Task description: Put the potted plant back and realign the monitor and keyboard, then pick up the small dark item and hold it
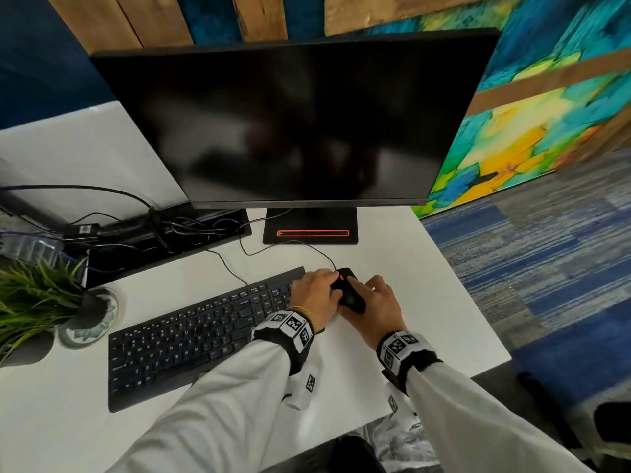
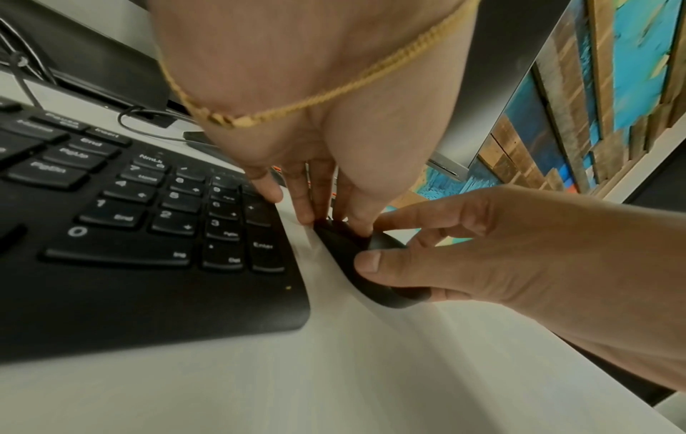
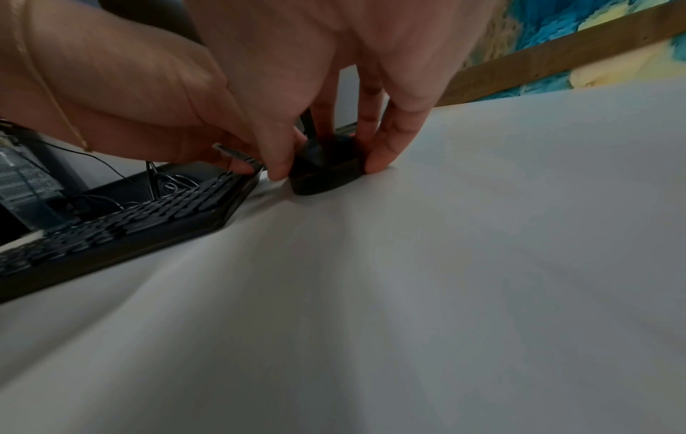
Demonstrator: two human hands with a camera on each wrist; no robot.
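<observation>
- the black mouse [image 1: 348,291] lies on the white desk [image 1: 392,268], just off the keyboard's [image 1: 191,332] number-pad end.
- the right hand [image 1: 370,303] grips the mouse, thumb on the side nearer the keyboard, fingers curled round the far side.
- the left hand [image 1: 316,295] comes over the keyboard's corner; its fingertips [image 2: 358,223] press on the mouse's front end, fingers fairly straight.
- the mouse's cable [image 1: 307,247] runs from it away from the keyboard, toward the monitor stand [image 1: 310,230].
- a potted plant [image 1: 37,302] stands off the keyboard's other end.
</observation>
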